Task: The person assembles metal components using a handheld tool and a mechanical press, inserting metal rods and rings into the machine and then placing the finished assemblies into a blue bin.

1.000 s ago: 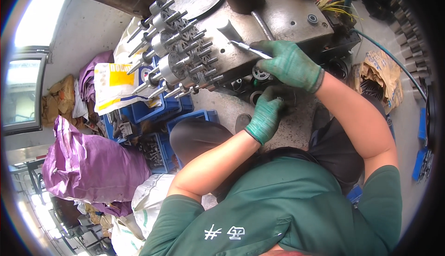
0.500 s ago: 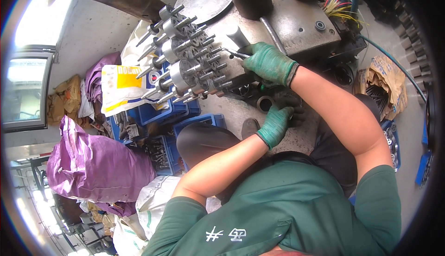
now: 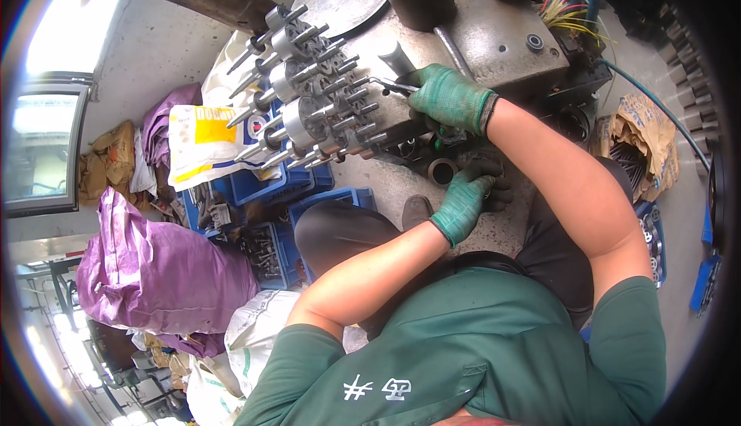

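I see the slim metal tool [image 3: 397, 86] jutting toward nine o'clock from the right hand [image 3: 451, 102] gripping it, tip near shafted metal parts [image 3: 306, 121]. At six o'clock of that, the left hand [image 3: 466, 205] half-curls near a ring [image 3: 432, 173] at its eleven; I cannot tell whether it holds anything.

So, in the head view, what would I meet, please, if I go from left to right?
Metal-framed window, cluster of steel shafts and cylinders, green-gloved right hand, ball bearing, torn brown paper bag.
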Motion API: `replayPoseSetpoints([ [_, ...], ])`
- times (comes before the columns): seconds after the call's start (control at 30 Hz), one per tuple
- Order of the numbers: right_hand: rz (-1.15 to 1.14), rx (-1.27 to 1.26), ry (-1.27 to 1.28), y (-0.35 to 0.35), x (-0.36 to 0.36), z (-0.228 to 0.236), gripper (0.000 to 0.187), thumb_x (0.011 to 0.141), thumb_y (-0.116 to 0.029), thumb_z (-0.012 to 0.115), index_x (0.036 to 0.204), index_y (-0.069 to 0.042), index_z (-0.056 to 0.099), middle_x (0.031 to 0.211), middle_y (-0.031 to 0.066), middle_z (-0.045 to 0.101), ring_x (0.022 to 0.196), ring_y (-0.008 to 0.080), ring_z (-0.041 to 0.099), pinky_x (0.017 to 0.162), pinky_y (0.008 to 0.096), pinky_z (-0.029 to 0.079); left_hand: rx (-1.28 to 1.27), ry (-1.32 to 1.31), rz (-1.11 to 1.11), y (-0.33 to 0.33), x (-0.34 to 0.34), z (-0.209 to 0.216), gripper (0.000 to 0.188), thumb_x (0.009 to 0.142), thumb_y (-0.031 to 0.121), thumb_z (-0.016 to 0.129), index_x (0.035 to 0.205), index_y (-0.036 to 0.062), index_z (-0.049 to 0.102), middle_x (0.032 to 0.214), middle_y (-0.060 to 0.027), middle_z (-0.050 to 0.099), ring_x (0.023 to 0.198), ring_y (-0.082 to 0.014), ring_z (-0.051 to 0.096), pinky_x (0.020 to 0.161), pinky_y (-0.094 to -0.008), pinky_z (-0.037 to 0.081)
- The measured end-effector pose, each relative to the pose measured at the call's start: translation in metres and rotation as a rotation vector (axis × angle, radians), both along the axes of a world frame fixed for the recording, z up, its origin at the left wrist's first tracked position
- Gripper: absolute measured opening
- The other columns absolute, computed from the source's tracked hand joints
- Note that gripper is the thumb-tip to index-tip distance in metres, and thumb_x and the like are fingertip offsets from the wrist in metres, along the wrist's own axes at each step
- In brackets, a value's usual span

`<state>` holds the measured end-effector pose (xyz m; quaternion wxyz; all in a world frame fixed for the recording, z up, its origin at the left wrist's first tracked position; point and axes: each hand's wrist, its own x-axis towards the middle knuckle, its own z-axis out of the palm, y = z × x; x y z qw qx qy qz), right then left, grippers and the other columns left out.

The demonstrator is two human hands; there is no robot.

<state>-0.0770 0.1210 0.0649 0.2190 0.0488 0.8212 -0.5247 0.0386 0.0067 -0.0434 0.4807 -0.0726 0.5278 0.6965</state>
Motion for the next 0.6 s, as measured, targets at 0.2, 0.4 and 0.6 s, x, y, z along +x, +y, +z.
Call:
replayPoseSetpoints([
  [0.2,0.086,0.137,0.086,-0.003,-0.003,-0.003,0.025,0.097,-0.020,0.062,0.107,-0.001,0.075,0.086,0.0163,0.075,0.079,0.0269,0.074,0.081,0.0403,0.058,-0.006,0.011,-0.014,0.001,0.001,-0.001,0.026,0.104,0.008,0.047,0.128,0.0005,0.054,0.107,-0.0158,0.070,0.087,-0.0259,0.071,0.074,-0.0361,0.059],
  [0.4,0.085,0.211,0.207,-0.007,-0.003,-0.011,0.028,0.095,-0.019,0.062,0.115,-0.002,0.074,0.095,0.0225,0.075,0.088,0.0313,0.075,0.086,0.0423,0.058,-0.044,0.052,-0.048,0.002,0.001,0.000,0.024,0.106,0.008,0.046,0.127,-0.0002,0.055,0.104,-0.0148,0.071,0.083,-0.0242,0.071,0.072,-0.0344,0.059],
  [0.6,0.110,0.235,0.209,-0.008,-0.007,-0.015,0.032,0.091,-0.014,0.063,0.118,-0.001,0.073,0.089,0.0204,0.075,0.081,0.0277,0.075,0.080,0.0401,0.059,-0.044,0.067,-0.055,0.003,0.000,0.001,0.024,0.109,0.010,0.045,0.128,0.0006,0.055,0.104,-0.0134,0.072,0.082,-0.0228,0.072,0.070,-0.0330,0.059],
])
